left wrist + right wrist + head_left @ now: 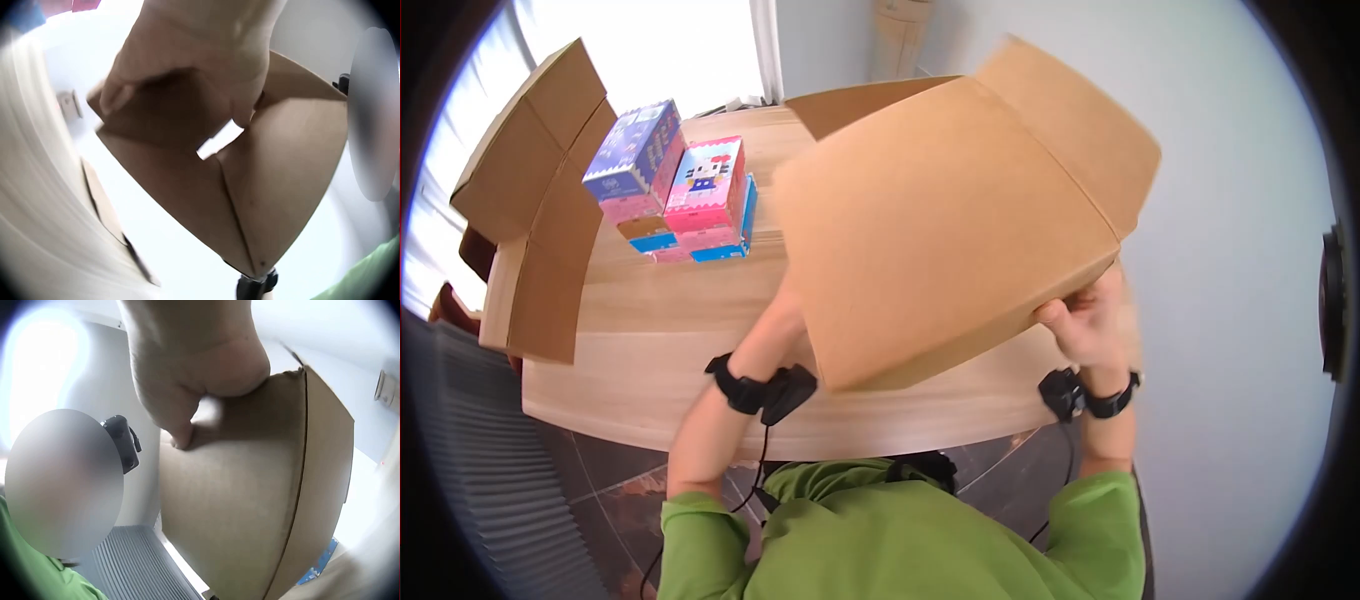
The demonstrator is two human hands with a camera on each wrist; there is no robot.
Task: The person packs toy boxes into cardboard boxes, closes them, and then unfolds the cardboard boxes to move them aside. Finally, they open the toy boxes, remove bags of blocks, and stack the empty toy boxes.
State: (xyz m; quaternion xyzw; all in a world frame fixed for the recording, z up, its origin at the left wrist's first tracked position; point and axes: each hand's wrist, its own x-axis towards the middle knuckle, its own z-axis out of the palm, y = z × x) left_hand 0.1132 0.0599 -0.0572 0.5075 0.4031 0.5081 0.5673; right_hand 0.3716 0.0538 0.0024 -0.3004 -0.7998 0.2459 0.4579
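Two hands hold a cardboard box point(950, 220) tilted over the near part of a wooden table point(665, 310). Take the box as the centre of the dial, with the person at 6 o'clock: one flap point(1080, 130) juts out at 2 o'clock and another point(858, 103) at 11, beyond the broad plain face.

At 4 o'clock the right hand point(1092, 325) pinches the near edge, its thumb against the cardboard; the lie of the other fingers cannot be told. At 8 o'clock the left hand point(194, 53) is largely hidden by the box in the head view; the left wrist view shows it gripping the cardboard with bent digits, two tips set well apart, though how the rest lie cannot be told. Light comes through a gap in the cardboard just below it.

At 9 o'clock, apart from the box, small printed packages stand stacked together, a purple package point(635, 150) on top beside a pink package point(705, 188) bearing a white cartoon face. Farther out at 9, a second box point(555, 270) stands with raised flaps at the table's edge.

Black straps point(748, 388) circle both wrists. A green shirt point(940, 540) fills 6 o'clock, dark floor tiles point(625, 510) show toward 7, and a grey ribbed surface point(490, 450) lies at 8.
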